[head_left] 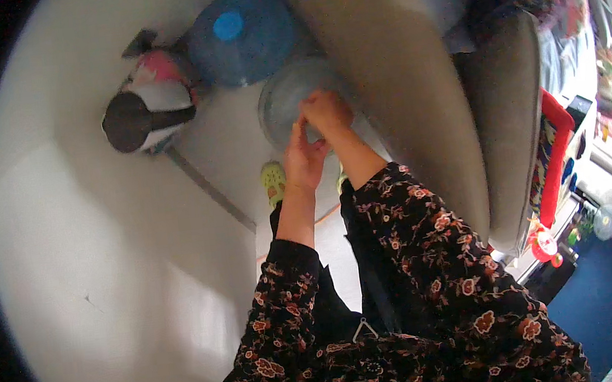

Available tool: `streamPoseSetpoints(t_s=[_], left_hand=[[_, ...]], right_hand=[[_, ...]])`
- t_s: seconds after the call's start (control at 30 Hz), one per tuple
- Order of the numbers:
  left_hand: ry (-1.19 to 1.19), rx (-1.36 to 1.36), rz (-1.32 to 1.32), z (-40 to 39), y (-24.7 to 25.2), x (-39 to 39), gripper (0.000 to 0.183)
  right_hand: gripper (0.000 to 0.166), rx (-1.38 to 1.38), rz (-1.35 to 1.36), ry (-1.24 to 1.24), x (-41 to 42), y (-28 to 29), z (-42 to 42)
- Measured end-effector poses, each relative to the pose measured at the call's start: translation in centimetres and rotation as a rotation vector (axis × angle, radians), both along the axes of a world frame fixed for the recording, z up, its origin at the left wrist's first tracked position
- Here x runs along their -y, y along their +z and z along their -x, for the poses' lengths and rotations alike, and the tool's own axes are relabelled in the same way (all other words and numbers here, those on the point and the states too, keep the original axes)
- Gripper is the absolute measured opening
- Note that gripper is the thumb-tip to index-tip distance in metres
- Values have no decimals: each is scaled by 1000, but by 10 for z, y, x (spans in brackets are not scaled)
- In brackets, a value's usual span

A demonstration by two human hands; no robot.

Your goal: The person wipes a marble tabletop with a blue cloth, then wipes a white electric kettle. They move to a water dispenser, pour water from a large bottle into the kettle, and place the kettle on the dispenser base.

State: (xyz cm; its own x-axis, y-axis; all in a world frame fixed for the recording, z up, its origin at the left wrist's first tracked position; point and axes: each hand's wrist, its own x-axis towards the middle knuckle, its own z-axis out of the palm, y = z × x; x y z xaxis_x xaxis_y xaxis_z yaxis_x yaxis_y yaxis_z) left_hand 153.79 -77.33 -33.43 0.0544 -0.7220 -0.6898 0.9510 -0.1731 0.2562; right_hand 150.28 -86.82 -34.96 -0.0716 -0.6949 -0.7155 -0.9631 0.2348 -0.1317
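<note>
A large, clear bluish water-cooler bottle [280,101] stands upright on the floor in front of me. Above its top, my right hand [328,111] is curled with the fingers bent inward. My left hand [305,160] is close against it on the near side, its fingers pointing away from me and the thumb apart. The fingertips of both hands meet near the bottle's middle. Whatever may be between them is hidden, and so is the bottle's neck. Just behind is a second, blue water-cooler bottle [262,39] with a bright blue cap [228,26].
A white wall [139,253] with a dark baseboard [214,192] runs along the left. Against it stands a black-and-white object [128,120] beside pink packaging [156,67]. A grey-brown sofa [396,86] borders the bottles on the right. My yellow-green clog [273,180] is near the clear bottle.
</note>
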Motion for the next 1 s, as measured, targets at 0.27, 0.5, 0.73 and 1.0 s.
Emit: streamPoseSetpoints(t_s=[0.27, 0.5, 0.73, 1.0], left_hand=[[90, 66, -79, 17, 16, -4, 44], [-36, 131, -95, 13, 15, 0, 47], [-832, 633, -443, -58, -64, -156, 32], [-2318, 1156, -61, -206, -111, -314, 31]], right_hand=[[30, 130, -75, 216, -11, 22, 8], [51, 290, 197, 147, -17, 8, 34], [35, 474, 174, -98, -205, 97, 248], [19, -471, -262, -854, -672, 240, 424]])
